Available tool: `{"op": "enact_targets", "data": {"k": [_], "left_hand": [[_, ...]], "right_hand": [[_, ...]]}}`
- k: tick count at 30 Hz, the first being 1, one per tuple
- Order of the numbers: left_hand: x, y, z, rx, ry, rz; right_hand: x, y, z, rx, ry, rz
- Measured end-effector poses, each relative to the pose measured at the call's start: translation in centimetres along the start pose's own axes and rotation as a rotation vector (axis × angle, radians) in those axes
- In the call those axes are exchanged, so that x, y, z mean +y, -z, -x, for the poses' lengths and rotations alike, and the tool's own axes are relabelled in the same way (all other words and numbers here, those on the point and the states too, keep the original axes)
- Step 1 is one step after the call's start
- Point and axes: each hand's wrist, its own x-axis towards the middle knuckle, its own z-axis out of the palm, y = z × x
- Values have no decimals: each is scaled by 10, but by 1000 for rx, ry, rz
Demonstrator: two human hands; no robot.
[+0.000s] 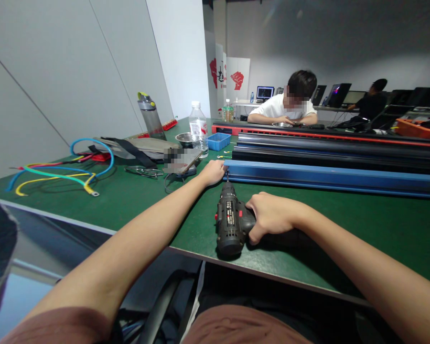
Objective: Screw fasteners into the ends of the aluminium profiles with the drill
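Observation:
My right hand [268, 217] is wrapped round the handle of a black cordless drill [231, 222], which lies on its side along the green table. Its bit points away from me and meets the near side of a long blue metal profile [322, 176] close to the left end. At that same end my left hand [214, 172] is closed, its fingers curled against the profile. What the fingertips grip on the far side is hidden.
Behind the blue profile lie black profiles [326, 145] and a red strip [308, 135]. A blue tray [219, 141], water bottle [198, 126], grey bottle [151, 117], glasses [143, 171] and coloured cables [57, 174] are to the left. A person [286, 107] leans on the table's far side.

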Motion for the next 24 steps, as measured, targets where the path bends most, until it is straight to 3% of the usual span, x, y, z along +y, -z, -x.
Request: {"op": "enact_targets", "data": {"k": [24], "left_hand": [[1,0,0,-10,4,-8]], "right_hand": [[0,0,0,1,-10,-1]]}}
